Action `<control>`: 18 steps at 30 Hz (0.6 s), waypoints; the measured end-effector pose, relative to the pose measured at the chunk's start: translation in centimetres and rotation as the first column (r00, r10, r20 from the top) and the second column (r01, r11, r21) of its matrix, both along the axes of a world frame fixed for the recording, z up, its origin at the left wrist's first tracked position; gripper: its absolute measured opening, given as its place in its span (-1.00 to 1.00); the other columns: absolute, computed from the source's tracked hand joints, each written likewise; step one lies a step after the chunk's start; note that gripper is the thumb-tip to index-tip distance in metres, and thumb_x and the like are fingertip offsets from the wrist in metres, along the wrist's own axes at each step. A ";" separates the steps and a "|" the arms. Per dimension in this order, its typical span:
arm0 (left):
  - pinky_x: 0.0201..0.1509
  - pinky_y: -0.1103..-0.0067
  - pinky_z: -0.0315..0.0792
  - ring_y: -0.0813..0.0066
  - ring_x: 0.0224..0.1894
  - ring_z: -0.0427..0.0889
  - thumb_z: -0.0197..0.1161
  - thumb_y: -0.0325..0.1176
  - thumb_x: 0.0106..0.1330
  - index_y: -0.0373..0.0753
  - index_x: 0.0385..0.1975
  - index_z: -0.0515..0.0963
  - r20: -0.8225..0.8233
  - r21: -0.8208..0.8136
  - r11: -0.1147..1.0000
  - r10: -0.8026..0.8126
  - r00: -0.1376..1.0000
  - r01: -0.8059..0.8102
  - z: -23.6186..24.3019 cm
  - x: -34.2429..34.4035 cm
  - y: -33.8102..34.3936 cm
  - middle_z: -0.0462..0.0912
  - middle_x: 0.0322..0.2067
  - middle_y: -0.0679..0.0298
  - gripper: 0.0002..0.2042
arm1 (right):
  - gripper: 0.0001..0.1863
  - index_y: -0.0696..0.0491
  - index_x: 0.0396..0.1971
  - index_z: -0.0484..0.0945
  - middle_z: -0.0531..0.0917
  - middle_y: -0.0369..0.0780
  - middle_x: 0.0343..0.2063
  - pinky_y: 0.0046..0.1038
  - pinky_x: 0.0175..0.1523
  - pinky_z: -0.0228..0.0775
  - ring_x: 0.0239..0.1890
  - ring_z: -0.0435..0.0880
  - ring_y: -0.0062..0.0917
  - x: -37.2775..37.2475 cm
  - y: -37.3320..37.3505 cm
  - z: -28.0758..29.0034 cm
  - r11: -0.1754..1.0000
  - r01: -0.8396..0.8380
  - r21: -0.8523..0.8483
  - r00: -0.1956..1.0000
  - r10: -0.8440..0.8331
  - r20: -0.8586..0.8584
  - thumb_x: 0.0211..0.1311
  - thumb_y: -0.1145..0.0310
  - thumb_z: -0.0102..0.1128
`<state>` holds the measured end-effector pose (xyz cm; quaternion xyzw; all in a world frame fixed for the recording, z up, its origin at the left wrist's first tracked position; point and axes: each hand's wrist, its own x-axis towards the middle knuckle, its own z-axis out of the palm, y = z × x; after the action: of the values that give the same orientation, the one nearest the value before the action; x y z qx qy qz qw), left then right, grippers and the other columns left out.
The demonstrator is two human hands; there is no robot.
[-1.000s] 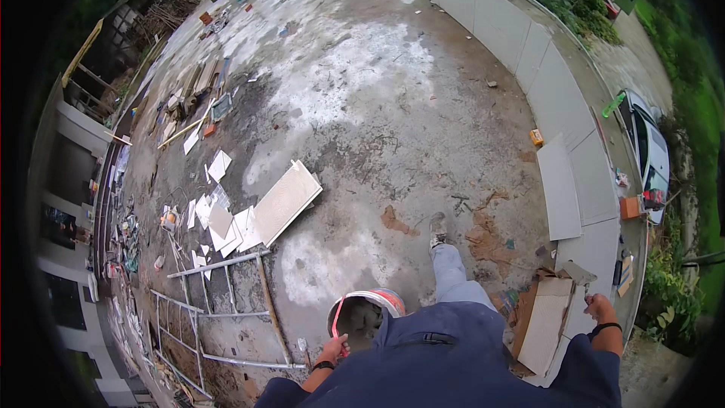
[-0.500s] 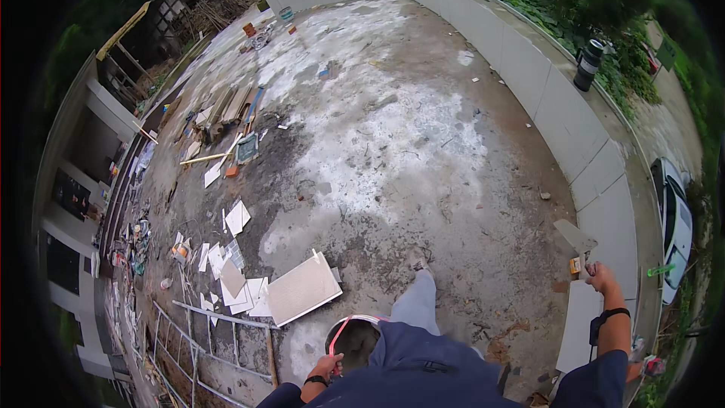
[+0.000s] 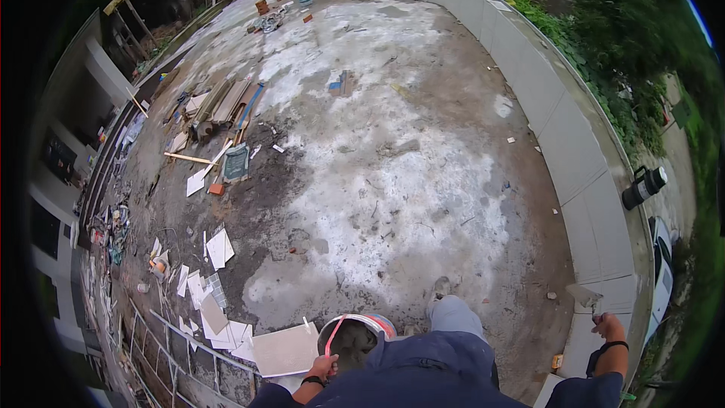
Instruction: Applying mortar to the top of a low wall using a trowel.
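My left hand (image 3: 322, 368) is closed round the red handle strap of a bucket (image 3: 387, 325). Grey wet mortar (image 3: 352, 344) shows inside the bucket, which hangs or stands in front of me at my left leg; I cannot tell whether it touches the ground. Out to the right, my right hand (image 3: 609, 327) grips a trowel (image 3: 585, 296) by its handle. The flat metal blade points up and left, close to the face of the low tiled wall (image 3: 604, 227).
A dark flask (image 3: 644, 187) stands on the wall's top. Left of the bucket lie a large beige tile (image 3: 287, 350), broken white tiles (image 3: 220, 249) and a metal ladder (image 3: 200, 355). Planks (image 3: 226, 102) are piled farther off. A small yellow box (image 3: 557, 361) sits by the wall's foot.
I have stepped forward along the wall, carrying the bucket and the trowel. The flask and the large tile now appear nearer, and the yellow box has dropped lower in view.
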<state>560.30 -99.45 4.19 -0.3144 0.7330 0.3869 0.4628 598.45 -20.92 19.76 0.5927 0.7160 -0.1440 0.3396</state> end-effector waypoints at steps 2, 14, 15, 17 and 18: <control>-0.58 0.50 0.42 0.48 -0.64 0.49 0.30 -0.24 0.25 -0.19 -0.49 0.45 0.018 0.016 0.999 -0.031 0.999 0.030 -1.0 -5.8 3.8 0.47 -0.66 0.33 -0.79 | -0.63 0.12 -0.50 0.53 0.67 -0.22 -0.51 -0.39 -0.30 0.53 -0.49 0.65 -0.43 -6.1 3.9 -0.3 0.997 0.083 0.009 0.996 -0.083 -0.045 -0.23 0.25 0.54; -0.61 0.54 0.34 0.47 -0.68 0.50 0.24 -0.14 0.30 -0.21 -0.58 0.48 -0.074 -0.058 0.998 -0.012 0.997 0.008 3.3 -45.0 20.0 0.52 -0.68 0.30 -0.69 | -0.63 0.15 -0.39 0.50 0.64 -0.12 -0.49 -0.30 -0.37 0.47 -0.50 0.64 -0.37 -72.7 26.4 -0.4 0.892 -0.448 0.061 0.850 0.446 -0.280 -0.14 0.25 0.40; -0.59 0.54 0.38 0.46 -0.66 0.53 0.23 -0.13 0.31 -0.22 -0.58 0.48 -0.057 -0.102 0.992 -0.083 0.995 0.077 3.6 -48.5 21.5 0.52 -0.69 0.30 -0.68 | -0.63 0.15 -0.40 0.48 0.63 -0.11 -0.50 -0.29 -0.37 0.46 -0.51 0.63 -0.36 -77.6 28.2 -1.7 0.859 -0.493 0.137 0.787 0.508 -0.351 -0.14 0.26 0.40; -0.58 0.53 0.39 0.47 -0.66 0.54 0.23 -0.12 0.31 -0.22 -0.58 0.48 -0.002 -0.099 0.994 -0.049 0.999 0.049 4.1 -55.9 24.2 0.52 -0.69 0.30 -0.68 | -0.64 0.14 -0.40 0.46 0.62 -0.11 -0.50 -0.28 -0.39 0.45 -0.53 0.62 -0.36 -87.8 32.1 -3.8 0.835 -0.508 0.213 0.738 0.549 -0.392 -0.14 0.28 0.40; -0.58 0.52 0.40 0.48 -0.66 0.54 0.22 -0.12 0.31 -0.23 -0.58 0.48 0.039 -0.087 0.996 -0.019 0.999 0.022 4.0 -59.7 25.4 0.53 -0.69 0.30 -0.67 | -0.65 0.13 -0.41 0.44 0.61 -0.10 -0.51 -0.27 -0.40 0.45 -0.55 0.61 -0.35 -92.7 34.2 -4.7 0.807 -0.506 0.303 0.683 0.590 -0.431 -0.14 0.30 0.39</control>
<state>500.59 -74.01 8.16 -0.3340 0.7434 0.3437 0.4665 505.79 13.26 15.06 0.3162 0.9325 -0.1278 0.1186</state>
